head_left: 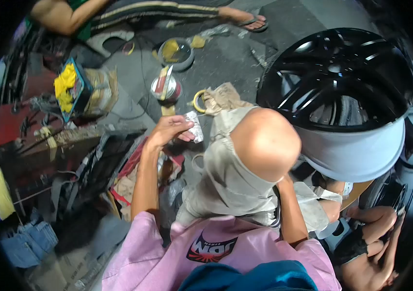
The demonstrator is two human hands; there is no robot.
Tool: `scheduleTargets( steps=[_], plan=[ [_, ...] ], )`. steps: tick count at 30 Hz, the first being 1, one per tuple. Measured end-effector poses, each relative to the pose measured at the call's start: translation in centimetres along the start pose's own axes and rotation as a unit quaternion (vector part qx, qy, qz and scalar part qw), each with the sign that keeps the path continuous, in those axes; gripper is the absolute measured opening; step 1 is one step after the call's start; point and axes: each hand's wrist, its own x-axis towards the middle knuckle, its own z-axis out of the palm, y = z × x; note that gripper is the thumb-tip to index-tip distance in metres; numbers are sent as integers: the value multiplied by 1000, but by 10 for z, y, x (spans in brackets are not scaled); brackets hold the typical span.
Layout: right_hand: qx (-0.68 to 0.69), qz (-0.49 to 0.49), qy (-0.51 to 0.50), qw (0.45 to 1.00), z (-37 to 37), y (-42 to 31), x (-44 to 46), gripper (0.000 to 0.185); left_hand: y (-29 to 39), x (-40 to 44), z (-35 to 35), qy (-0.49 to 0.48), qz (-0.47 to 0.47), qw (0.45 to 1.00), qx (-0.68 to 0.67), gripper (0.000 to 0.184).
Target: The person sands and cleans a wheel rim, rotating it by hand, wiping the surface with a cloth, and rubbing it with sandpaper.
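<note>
My left hand (173, 130) is closed on a small crumpled whitish piece (195, 127), pinched between thumb and fingers left of my raised knee. My right hand is hidden behind that knee; only the forearm (291, 208) shows. Just above my left hand stands an open can (166, 89) with a stick and a red-and-tan strip across its top. A roll of yellow tape (199, 101) lies right of the can, against crumpled brown paper (227, 95). To the right of my knee is a large wheel rim (335, 68) with glossy black spokes and a pale grey barrel.
A grey bowl (176, 54) sits beyond the can. At left is a blue-edged container (83, 92) with yellow cloth. One person's leg (158, 12) stretches across the top; another person (371, 247) crouches at lower right. Red-lined bag (129, 179) by my left forearm.
</note>
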Motion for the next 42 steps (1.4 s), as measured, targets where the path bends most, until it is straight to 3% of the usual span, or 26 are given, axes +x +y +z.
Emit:
scheduleTargets(
  steps=[4, 6, 10, 13, 16, 17, 18, 20, 21, 24, 27, 28, 31, 33, 35, 37, 40, 42],
  plan=[
    [25, 14, 86, 996, -32, -39, -17, 18, 95, -20, 21, 2, 149, 988, 37, 19],
    [30, 22, 135, 990, -51, -59, -33, 18, 140, -31, 36, 12, 262, 964, 49, 20],
    [130, -17, 201, 971, -74, -73, -67, 21, 219, -65, 91, 41, 382, 913, 138, 24],
    [221, -56, 248, 942, -103, -95, -89, 25, 244, -75, 163, -155, 427, 873, 178, 22],
    [298, -89, 309, 899, -121, -95, -108, 34, 245, -83, 250, -331, 369, 835, 239, 18],
    [386, -113, 314, 860, -120, -91, -114, 42, 240, -87, 276, -375, 356, 821, 242, 16],
    [448, -116, 304, 833, -121, -87, -122, 47, 245, -87, 293, -414, 322, 787, 326, 12],
    [533, -139, 299, 779, -131, -87, -139, 57, 233, -83, 335, -504, 329, 720, 346, 11],
    [530, -139, 306, 779, -133, -84, -145, 57, 231, -81, 353, -535, 316, 695, 362, 11],
    [541, -136, 340, 757, -132, -73, -157, 37, 226, -81, 384, -538, 292, 675, 412, 14],
    [551, -123, 367, 739, -133, -70, -169, 21, 227, -81, 398, -477, 342, 656, 475, 15],
    [532, -131, 385, 743, -134, -68, -170, 19, 228, -79, 402, -439, 399, 647, 479, 18],
    [514, -92, 423, 741, -140, -67, -172, 24, 243, -74, 417, -376, 483, 656, 442, 19],
    [506, -73, 440, 738, -143, -66, -171, 26, 261, -65, 423, -269, 594, 660, 373, 15],
    [542, -68, 457, 703, -146, -66, -173, 33, 273, -62, 431, -218, 594, 712, 306, 18],
    [551, -69, 459, 693, -148, -62, -173, 35, 280, -63, 432, -247, 554, 754, 251, 29],
    [541, -60, 477, 690, -148, -56, -170, 32, 254, -66, 438, -291, 530, 760, 238, 25],
    [522, -29, 494, 695, -149, -54, -169, 32, 223, -64, 447, -337, 609, 643, 320, 19]
  ],
)
